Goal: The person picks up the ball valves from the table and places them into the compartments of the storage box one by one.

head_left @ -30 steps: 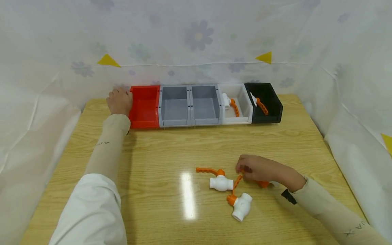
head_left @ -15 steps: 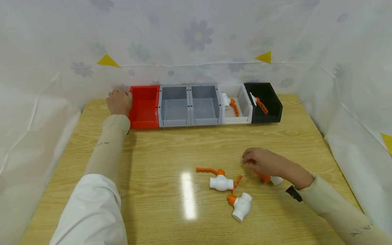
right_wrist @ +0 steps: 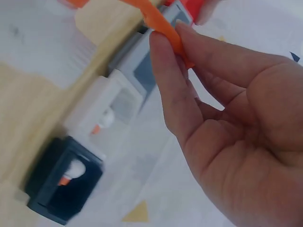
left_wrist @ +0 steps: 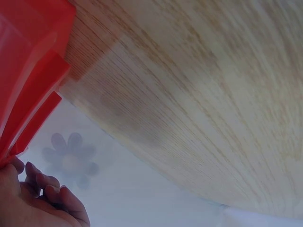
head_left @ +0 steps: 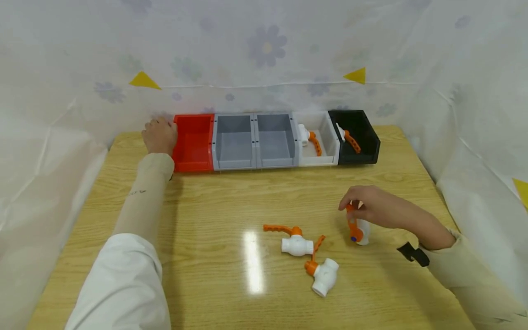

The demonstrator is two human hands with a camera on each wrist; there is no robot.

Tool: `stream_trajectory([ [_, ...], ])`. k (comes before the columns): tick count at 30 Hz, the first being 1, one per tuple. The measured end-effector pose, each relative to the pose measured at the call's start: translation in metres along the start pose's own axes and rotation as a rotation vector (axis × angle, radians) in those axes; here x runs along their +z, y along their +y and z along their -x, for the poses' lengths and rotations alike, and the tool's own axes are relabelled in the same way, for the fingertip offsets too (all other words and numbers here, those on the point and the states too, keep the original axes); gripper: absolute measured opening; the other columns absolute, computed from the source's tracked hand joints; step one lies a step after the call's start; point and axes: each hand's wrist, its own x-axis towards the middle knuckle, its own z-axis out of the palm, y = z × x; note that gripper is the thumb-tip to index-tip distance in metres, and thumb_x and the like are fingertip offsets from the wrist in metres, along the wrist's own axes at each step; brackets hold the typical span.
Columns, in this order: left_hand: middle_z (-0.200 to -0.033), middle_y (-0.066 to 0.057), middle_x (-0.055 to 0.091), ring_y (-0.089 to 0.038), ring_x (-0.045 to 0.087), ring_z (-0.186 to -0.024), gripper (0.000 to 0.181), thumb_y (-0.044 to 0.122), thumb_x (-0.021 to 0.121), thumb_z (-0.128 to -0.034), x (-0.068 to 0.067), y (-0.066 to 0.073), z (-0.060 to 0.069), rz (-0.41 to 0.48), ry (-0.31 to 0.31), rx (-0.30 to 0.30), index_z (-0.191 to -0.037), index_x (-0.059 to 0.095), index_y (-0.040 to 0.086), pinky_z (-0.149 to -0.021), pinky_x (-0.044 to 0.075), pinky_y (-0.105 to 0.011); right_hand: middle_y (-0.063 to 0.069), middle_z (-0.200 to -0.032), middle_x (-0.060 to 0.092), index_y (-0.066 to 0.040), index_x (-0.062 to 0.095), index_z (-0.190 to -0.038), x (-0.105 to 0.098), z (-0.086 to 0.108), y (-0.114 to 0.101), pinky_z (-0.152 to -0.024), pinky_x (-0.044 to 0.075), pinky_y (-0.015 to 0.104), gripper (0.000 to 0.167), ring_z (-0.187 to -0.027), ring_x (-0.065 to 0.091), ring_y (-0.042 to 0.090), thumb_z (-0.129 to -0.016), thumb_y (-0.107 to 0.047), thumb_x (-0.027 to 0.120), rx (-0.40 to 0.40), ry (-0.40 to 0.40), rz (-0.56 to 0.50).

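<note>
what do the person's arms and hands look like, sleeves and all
The left hand and right hand wear no gloves. On the left, a beige forearm sleeve bears small dark marks, with a white sleeve above it. The right sleeve is beige too, with a black tab near its end.

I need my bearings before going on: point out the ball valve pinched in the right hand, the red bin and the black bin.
Ball valve (head_left: 363, 232), head view: its white body.
Red bin (head_left: 194, 166), head view: its front wall.
Black bin (head_left: 358, 158), head view: its front wall.
</note>
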Motion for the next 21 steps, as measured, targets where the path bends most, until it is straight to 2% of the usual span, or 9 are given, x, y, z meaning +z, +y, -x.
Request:
stream_trajectory([
  [4, -0.115, -0.031, 0.049, -0.045, 0.044, -0.104, 0.052, 0.03, 0.015, -0.0968, -0.001, 0.0, 0.0, 0.002, -0.005, -0.008, -0.112, 0.045, -0.01, -0.091, 0.034, -0.056, -0.006, -0.088, 0.056, -0.012, 0.069, -0.096, -0.006, 0.0, -0.01, -0.062, 0.048, 0.023, 0.019, -0.074, 0.053, 0.006, -0.078, -0.005, 0.071, -0.087, 0.101, 0.09],
  [7, -0.116, -0.03, 0.048, -0.045, 0.043, -0.105, 0.052, 0.03, 0.015, -0.0968, -0.002, 0.0, 0.002, 0.005, -0.014, -0.01, -0.113, 0.044, -0.011, -0.092, 0.034, -0.056, -0.005, -0.083, 0.053, -0.009, 0.071, -0.095, -0.005, -0.003, -0.018, -0.061, 0.047, 0.022, 0.021, -0.071, 0.052, 0.007, -0.075, -0.002, 0.073, -0.115, 0.171, 0.185],
  [12, -0.117, -0.03, 0.048, -0.045, 0.043, -0.105, 0.052, 0.03, 0.015, -0.0968, -0.002, 0.0, 0.002, 0.01, -0.025, -0.011, -0.113, 0.044, -0.011, -0.093, 0.033, -0.056, 0.002, -0.079, 0.046, -0.004, 0.07, -0.094, 0.0, -0.01, -0.03, -0.055, 0.042, 0.023, 0.024, -0.067, 0.046, 0.012, -0.073, 0.007, 0.072, -0.062, 0.226, 0.439],
  [16, -0.117, -0.03, 0.048, -0.044, 0.043, -0.104, 0.053, 0.031, 0.014, -0.0967, -0.002, -0.001, 0.001, 0.009, -0.035, -0.015, -0.114, 0.044, -0.01, -0.092, 0.033, -0.056, 0.01, -0.082, 0.042, 0.0, 0.065, -0.088, 0.001, -0.015, -0.027, -0.048, 0.035, 0.023, 0.022, -0.07, 0.04, 0.02, -0.072, 0.015, 0.068, -0.101, 0.319, 0.651],
  [17, -0.117, -0.03, 0.048, -0.044, 0.043, -0.104, 0.054, 0.031, 0.013, -0.0965, -0.002, -0.001, 0.001, 0.008, -0.037, -0.017, -0.114, 0.044, -0.01, -0.092, 0.033, -0.056, 0.011, -0.083, 0.041, 0.001, 0.063, -0.086, 0.0, -0.016, -0.025, -0.048, 0.034, 0.024, 0.022, -0.071, 0.038, 0.021, -0.073, 0.018, 0.066, -0.114, 0.358, 0.665],
  [19, -0.116, -0.03, 0.048, -0.044, 0.043, -0.104, 0.053, 0.03, 0.014, -0.0966, -0.003, 0.0, 0.002, 0.008, -0.035, -0.016, -0.113, 0.044, -0.01, -0.092, 0.034, -0.056, 0.014, -0.084, 0.041, 0.002, 0.06, -0.086, -0.004, -0.019, -0.018, -0.05, 0.036, 0.026, 0.024, -0.071, 0.039, 0.024, -0.072, 0.021, 0.064, -0.135, 0.451, 0.624],
  [21, -0.115, -0.03, 0.049, -0.044, 0.043, -0.104, 0.053, 0.03, 0.014, -0.0966, -0.005, 0.001, 0.002, 0.012, -0.03, -0.013, -0.112, 0.045, -0.01, -0.091, 0.034, -0.056, 0.014, -0.085, 0.04, 0.004, 0.058, -0.087, -0.009, -0.021, -0.012, -0.053, 0.041, 0.027, 0.024, -0.07, 0.042, 0.022, -0.074, 0.023, 0.059, -0.099, 0.497, 0.483],
])
